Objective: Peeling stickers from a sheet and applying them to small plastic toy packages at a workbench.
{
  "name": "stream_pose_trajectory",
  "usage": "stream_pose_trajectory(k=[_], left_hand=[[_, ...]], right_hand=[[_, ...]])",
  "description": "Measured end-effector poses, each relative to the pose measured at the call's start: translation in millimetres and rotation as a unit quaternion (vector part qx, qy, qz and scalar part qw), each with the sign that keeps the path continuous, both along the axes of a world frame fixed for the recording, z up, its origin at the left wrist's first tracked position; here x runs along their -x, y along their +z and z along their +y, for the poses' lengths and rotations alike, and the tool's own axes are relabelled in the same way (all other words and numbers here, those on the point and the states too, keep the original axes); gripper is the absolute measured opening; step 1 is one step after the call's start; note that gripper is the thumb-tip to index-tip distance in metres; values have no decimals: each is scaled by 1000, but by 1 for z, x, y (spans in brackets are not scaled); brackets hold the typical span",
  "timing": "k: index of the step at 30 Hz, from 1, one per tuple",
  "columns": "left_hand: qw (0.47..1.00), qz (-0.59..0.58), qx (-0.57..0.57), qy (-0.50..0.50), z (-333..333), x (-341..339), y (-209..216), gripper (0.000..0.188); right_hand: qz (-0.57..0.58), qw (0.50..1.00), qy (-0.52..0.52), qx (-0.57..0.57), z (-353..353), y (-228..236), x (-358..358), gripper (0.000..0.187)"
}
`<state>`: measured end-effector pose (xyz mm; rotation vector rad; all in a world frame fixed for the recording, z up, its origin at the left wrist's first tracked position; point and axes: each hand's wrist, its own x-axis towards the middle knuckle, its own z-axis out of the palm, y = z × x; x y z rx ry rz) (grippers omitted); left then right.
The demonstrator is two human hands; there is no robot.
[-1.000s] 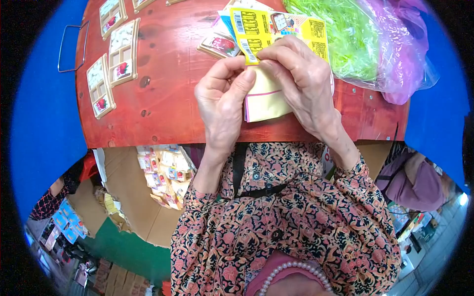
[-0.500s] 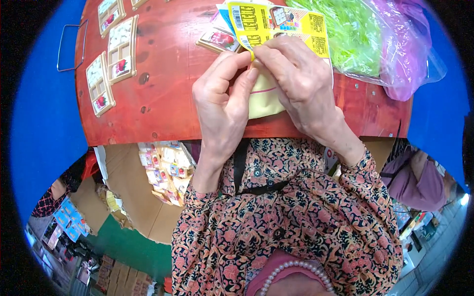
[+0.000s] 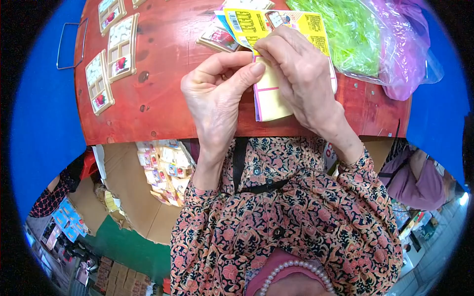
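A stack of printed paper sheets (image 3: 269,104) lies at the table's front edge, pale yellow with pink lines low down and bright yellow with barcodes higher up. My left hand (image 3: 217,93) has its thumb and forefinger bent together at the stack's left edge, pinching there. The fingers of my right hand (image 3: 301,69) are curled over the stack's middle, closed on the upper sheet, their tips partly hidden. Just left of the sheets' top lies a small tray with a strawberry picture (image 3: 219,38), partly covered by them.
Several compartment trays (image 3: 121,49) with white pieces and strawberry pictures lie on the red table (image 3: 168,93) at left. A clear bag of bright green strips (image 3: 345,39) and purple plastic (image 3: 405,74) lie at right. Below the table, a cardboard box (image 3: 128,192) holds many small packs.
My left hand has shifted slightly left and its thumb has spread along the edge. The pale lower sheets, bulging before, now lie flatter, with more of their left edge showing.
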<state>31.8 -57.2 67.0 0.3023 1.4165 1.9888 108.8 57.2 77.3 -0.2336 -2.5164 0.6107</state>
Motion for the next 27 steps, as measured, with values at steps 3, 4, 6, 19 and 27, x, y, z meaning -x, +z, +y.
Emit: stream_pose_trajectory(k=[3, 4, 6, 19, 27], left_hand=[[1000, 14, -23, 0, 0, 1, -4, 13], [1000, 13, -23, -1, 1, 0, -4, 13], [999, 47, -10, -1, 2, -1, -4, 12], [994, 110, 5, 19, 3, -3, -10, 8], [997, 80, -11, 10, 5, -4, -17, 8]], right_hand=[[-12, 999, 27, 14, 6, 2, -1, 13], [-20, 999, 42, 23, 7, 3, -2, 12], [-19, 999, 44, 15, 7, 5, -2, 12], [-9, 995, 21, 93, 10, 5, -1, 5], [-14, 994, 30, 104, 12, 1, -2, 7]])
